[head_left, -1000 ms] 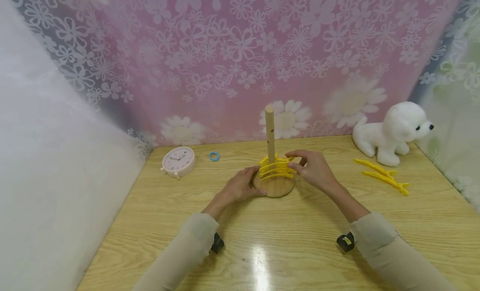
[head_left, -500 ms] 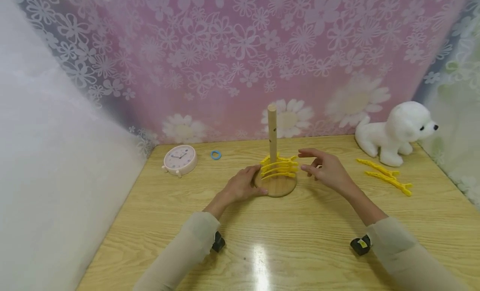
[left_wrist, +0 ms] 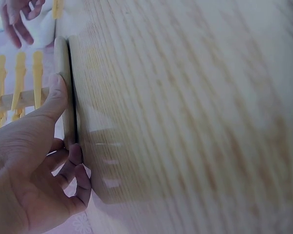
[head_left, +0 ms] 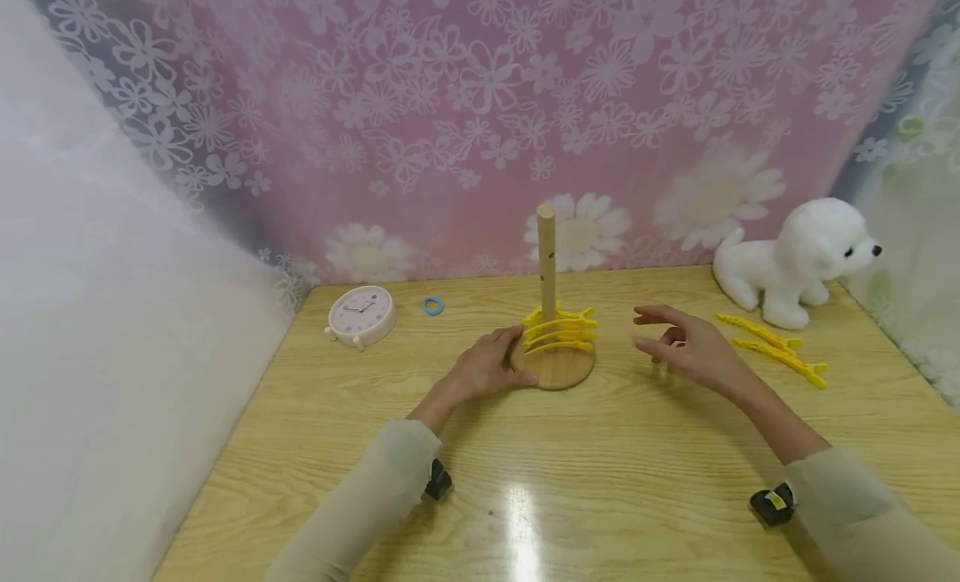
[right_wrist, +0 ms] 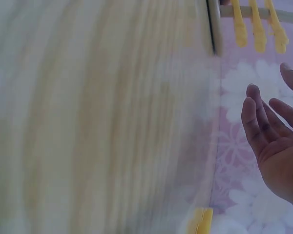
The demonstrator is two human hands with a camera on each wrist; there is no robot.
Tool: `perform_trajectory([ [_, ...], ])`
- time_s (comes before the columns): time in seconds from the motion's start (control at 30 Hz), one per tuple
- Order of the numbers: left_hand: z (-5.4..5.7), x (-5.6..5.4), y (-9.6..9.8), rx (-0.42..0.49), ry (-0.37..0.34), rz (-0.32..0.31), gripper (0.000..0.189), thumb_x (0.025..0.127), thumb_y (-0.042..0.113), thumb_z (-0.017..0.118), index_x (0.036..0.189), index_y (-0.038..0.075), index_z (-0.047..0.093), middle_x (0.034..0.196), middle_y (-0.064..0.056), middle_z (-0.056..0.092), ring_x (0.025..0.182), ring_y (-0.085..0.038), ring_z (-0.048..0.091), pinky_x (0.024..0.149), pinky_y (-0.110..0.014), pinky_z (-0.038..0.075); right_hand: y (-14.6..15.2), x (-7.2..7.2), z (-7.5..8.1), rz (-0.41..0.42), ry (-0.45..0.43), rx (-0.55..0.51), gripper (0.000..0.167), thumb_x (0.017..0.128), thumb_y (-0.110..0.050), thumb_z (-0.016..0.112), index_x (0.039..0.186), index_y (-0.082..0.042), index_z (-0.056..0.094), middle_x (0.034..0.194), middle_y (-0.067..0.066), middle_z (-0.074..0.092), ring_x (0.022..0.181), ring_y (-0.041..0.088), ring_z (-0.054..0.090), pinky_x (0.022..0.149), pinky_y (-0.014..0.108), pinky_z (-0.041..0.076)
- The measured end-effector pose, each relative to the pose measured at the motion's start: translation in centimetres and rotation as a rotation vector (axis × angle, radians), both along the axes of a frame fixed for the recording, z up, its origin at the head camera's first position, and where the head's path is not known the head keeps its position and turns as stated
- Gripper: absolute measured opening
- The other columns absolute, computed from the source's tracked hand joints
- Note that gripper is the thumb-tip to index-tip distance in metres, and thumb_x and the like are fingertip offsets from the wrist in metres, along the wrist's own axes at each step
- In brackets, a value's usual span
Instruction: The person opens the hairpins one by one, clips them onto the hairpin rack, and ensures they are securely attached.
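My left hand (head_left: pixel 486 368) grips the left edge of the round wooden base (head_left: pixel 558 373) of a stand, its thumb lying over the rim in the left wrist view. From the base rises an upright wooden post (head_left: pixel 547 261). Several long yellow clips (head_left: pixel 562 333) with forked ends sit across the lower post, one above another. To the right of the stand my right hand (head_left: pixel 693 348) hovers over the table with bent, parted fingers and nothing in them. Two more yellow clips (head_left: pixel 780 361) lie on the table beyond it.
A white plush dog (head_left: pixel 795 261) sits at the back right, behind the loose clips. At the back left are a pink alarm clock (head_left: pixel 362 315) and a small blue ring (head_left: pixel 432 305). Floral curtains (head_left: pixel 480 132) hang along the table's back edge.
My right hand has let go of a yellow clip on the post and moved right, toward the loose clips. My left hand has stayed on the base.
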State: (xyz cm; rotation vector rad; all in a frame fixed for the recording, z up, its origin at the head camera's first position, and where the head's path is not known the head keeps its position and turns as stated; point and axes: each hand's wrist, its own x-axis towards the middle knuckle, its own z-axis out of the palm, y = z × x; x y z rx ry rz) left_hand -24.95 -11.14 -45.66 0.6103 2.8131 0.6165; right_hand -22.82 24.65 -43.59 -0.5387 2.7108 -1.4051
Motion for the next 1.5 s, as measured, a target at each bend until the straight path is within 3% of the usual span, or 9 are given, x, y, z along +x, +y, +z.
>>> perform_trajectory([
  [0.3,0.2,-0.1,0.3,-0.006,0.011,-0.004,0.095,0.093,0.06,0.072,0.166,0.018,0.028,0.166,-0.006,0.037,0.151,-0.029,0.038,0.116,-0.05,0.04,4.7,1.5,-0.1,-0.07,0.053,0.095,0.065,0.098,-0.028,0.075,0.154,-0.007,0.049,0.138,0.019,0.06,0.073,0.019,0.067,0.056,0.033,0.055],
  [0.5,0.1,0.0,0.2,0.002,0.004,-0.002,0.095,0.092,0.06,0.072,0.166,0.019,0.028,0.166,-0.006,0.037,0.15,-0.029,0.038,0.116,-0.051,0.041,7.6,3.0,-0.4,-0.135,0.038,0.115,0.066,0.098,-0.03,0.075,0.153,-0.005,0.049,0.125,-0.02,0.059,0.072,0.018,0.067,0.057,0.032,0.056],
  [0.73,0.1,0.2,0.0,-0.004,0.009,-0.003,0.094,0.092,0.061,0.072,0.165,0.019,0.029,0.166,-0.005,0.037,0.15,-0.029,0.038,0.115,-0.051,0.041,10.9,4.3,-0.9,-0.204,0.024,0.164,0.063,0.098,-0.03,0.076,0.149,-0.001,0.051,0.11,-0.032,0.058,0.069,0.014,0.066,0.055,0.031,0.054],
  [0.8,0.1,0.2,0.0,-0.003,0.008,-0.004,0.095,0.093,0.06,0.072,0.166,0.019,0.028,0.166,-0.006,0.037,0.15,-0.029,0.038,0.116,-0.051,0.041,11.6,4.5,-0.9,-0.229,0.032,0.188,0.066,0.098,-0.029,0.075,0.151,0.001,0.048,0.12,-0.02,0.064,0.068,0.013,0.065,0.054,0.031,0.054],
  [0.87,0.1,0.2,0.0,0.001,0.007,-0.007,0.095,0.093,0.06,0.072,0.166,0.019,0.028,0.166,-0.006,0.037,0.15,-0.029,0.038,0.116,-0.051,0.04,12.3,4.8,-0.9,-0.255,0.033,0.223,0.067,0.1,-0.03,0.074,0.152,0.003,0.046,0.128,0.003,0.066,0.066,0.011,0.064,0.053,0.031,0.054],
  [0.97,0.1,0.2,-0.1,0.001,0.007,-0.012,0.095,0.093,0.06,0.071,0.166,0.019,0.028,0.166,-0.006,0.037,0.15,-0.03,0.038,0.116,-0.052,0.041,13.3,5.0,-0.9,-0.29,0.026,0.279,0.069,0.101,-0.03,0.071,0.153,0.006,0.043,0.136,0.034,0.055,0.063,0.01,0.063,0.052,0.031,0.053],
  [1.3,-0.3,0.0,-0.2,-0.008,0.005,-0.017,0.095,0.093,0.062,0.07,0.166,0.02,0.026,0.168,-0.004,0.035,0.151,-0.029,0.036,0.116,-0.052,0.04,16.7,5.5,-1.9,-0.371,-0.095,0.378,0.076,0.101,-0.038,0.07,0.143,0.018,0.041,0.131,0.044,0.05,0.063,0.017,0.062,0.052,0.032,0.053],
  [1.5,-0.1,0.1,-0.2,-0.003,0.004,-0.019,0.095,0.093,0.06,0.071,0.166,0.019,0.026,0.167,-0.005,0.035,0.15,-0.03,0.037,0.116,-0.052,0.04,17.8,5.4,-2.4,-0.337,-0.192,0.382,0.084,0.099,-0.035,0.074,0.147,0.02,0.032,0.136,0.048,0.037,0.068,0.018,0.064,0.056,0.032,0.057],
])
